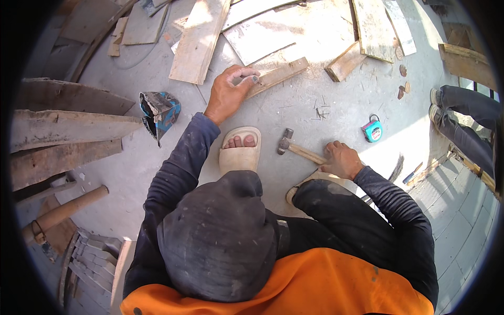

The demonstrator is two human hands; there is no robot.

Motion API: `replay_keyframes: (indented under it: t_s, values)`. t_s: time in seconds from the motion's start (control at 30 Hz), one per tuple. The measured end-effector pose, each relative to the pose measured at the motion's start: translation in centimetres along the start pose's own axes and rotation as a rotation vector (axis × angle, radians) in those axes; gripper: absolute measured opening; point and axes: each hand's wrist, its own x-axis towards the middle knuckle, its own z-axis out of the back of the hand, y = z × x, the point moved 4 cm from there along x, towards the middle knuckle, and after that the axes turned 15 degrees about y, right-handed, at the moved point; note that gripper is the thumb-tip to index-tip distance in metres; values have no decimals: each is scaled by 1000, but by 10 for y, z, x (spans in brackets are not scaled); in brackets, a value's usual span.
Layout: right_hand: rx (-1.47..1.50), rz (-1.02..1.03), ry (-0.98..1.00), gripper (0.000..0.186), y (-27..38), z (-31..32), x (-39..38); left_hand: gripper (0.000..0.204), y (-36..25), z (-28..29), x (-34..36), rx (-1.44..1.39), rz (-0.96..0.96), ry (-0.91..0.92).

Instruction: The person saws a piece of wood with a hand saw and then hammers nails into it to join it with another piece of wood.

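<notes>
My left hand (pixel 230 93) grips the near end of a short wooden strip (pixel 284 75), with the thumb and fingers closed about it. The strip slants away to the right, low over the floor. My right hand (pixel 342 160) is closed at the end of the wooden handle of a hammer (pixel 307 154). The hammer lies on the floor with its metal head pointing left, between my two sandals. Part of the handle's end is hidden by my fingers. Several loose nails (pixel 322 112) are scattered on the floor beyond the hammer.
A teal tape measure (pixel 372 130) stands right of the nails. An open blue bag (pixel 160 116) is at left, beside stacked boards (pixel 73 127). More planks (pixel 199 42) and a wood block (pixel 345 61) lie ahead. Another person's legs (pixel 467 113) are at the right.
</notes>
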Motion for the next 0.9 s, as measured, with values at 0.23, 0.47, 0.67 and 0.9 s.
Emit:
replay_keyframes:
  t_s: [0.23,0.47,0.67,0.9]
  values:
    - [89,33,-169,38,-26,-38,-19,21,9,-7,-3,-100,102,47]
    - [501,173,-151,36,1,5,-45,20,6,-7,-4,-49,32,26]
    - [526,288,-388,39,40,70,-61,17,4,-11,-7,13,-31,-16]
    - [438,272,-464,38,65,111,-60,21,0,-14,-10,148,-212,-84]
